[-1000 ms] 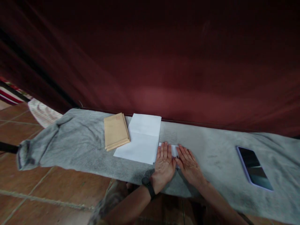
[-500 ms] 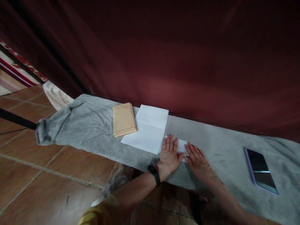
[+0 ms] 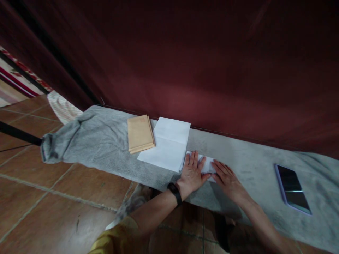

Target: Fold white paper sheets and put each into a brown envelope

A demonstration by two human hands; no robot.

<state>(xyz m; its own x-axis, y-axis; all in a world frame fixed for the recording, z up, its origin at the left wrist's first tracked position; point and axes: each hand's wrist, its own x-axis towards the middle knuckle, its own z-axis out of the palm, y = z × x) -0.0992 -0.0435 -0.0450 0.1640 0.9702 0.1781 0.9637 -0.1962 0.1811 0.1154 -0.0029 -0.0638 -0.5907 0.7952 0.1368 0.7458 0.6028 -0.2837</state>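
Under both palms lies a folded piece of white paper, flat on the grey cloth. My left hand presses on its left part with fingers spread, a dark band round the wrist. My right hand rests on the right end, fingers stretched out flat. Much of the folded paper is hidden beneath the hands. Just left of them, several creased white sheets lie in a stack. A small pile of brown envelopes overlaps the sheets' left side.
A phone with a purple edge lies at the right on the grey cloth, which covers a narrow bench. Behind the bench hangs a dark red curtain. Brown floor tiles show below, and a black bar juts in from the left.
My hands have stayed flat on the folded paper and moved slightly apart, with the left fingers spreading wider. The whole view has shifted, while the envelopes, sheets and phone keep their places.
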